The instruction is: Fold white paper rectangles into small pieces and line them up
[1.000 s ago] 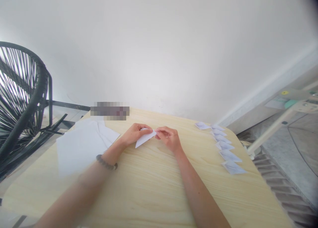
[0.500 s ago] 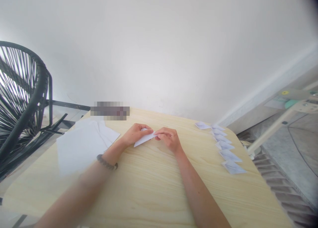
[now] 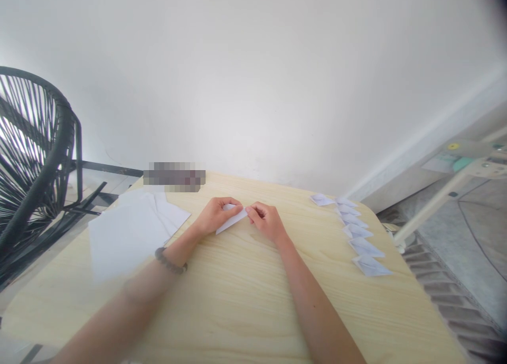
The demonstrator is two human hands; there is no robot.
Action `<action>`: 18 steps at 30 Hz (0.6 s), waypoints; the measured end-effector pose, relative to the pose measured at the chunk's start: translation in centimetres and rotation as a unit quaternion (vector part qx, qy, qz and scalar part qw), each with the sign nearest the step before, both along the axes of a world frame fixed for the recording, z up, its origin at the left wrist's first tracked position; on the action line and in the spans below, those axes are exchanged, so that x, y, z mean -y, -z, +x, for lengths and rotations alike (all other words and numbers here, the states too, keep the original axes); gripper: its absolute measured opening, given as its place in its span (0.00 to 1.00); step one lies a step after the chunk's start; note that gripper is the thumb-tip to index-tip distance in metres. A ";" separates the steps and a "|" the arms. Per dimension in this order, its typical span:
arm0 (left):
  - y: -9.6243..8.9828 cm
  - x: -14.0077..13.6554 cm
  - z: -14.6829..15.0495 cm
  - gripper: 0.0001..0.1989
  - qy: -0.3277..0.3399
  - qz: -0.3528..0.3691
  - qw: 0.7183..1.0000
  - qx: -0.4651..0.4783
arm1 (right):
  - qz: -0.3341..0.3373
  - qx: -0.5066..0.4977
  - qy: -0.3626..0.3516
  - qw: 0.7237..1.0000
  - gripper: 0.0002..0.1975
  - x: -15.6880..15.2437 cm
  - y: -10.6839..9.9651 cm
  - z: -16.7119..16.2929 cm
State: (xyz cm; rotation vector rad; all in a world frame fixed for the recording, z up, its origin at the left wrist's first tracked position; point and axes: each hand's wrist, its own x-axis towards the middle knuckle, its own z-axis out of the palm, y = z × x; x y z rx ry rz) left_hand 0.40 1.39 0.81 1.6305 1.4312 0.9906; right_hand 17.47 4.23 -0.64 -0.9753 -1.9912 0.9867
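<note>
A folded piece of white paper is held between both hands over the middle of the table. My left hand grips its left side, thumb on top and fingers behind. At its right end, my right hand is closed, with thumb and fingertips pinching the paper's corner. The far part of the paper is hidden behind my left hand. To the left lies a loose stack of white paper sheets. Several folded paper pieces stand in a row along the table's right side.
The light wooden table reaches a white wall at the back. A black woven chair stands at the left. Something blurred out sits at the back left edge. A pale metal frame stands beyond the right edge.
My right hand's fingers have curled in and shifted slightly at the paper's right end. My left hand keeps its grip almost unmoved.
</note>
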 end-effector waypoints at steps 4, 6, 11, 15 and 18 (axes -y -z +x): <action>-0.1 0.0 0.0 0.18 0.006 0.000 1.000 -0.003 | -0.006 -0.005 -0.023 1.000 0.15 -0.2 0.0 0.3; -0.2 0.0 0.0 0.18 0.007 0.003 1.000 -0.003 | -0.023 -0.020 -0.029 0.999 0.14 -0.2 0.0 0.3; -0.3 0.1 0.0 0.19 0.007 0.010 1.000 -0.010 | -0.066 -0.055 -0.024 0.996 0.21 -0.2 0.1 0.3; -0.2 0.1 0.1 0.18 0.011 0.016 1.000 -0.015 | -0.043 -0.019 -0.019 0.999 0.18 -0.2 0.1 0.2; -0.1 0.1 0.2 0.18 -0.001 0.011 1.000 -0.023 | -0.011 0.004 -0.025 1.000 0.17 -0.2 0.0 0.3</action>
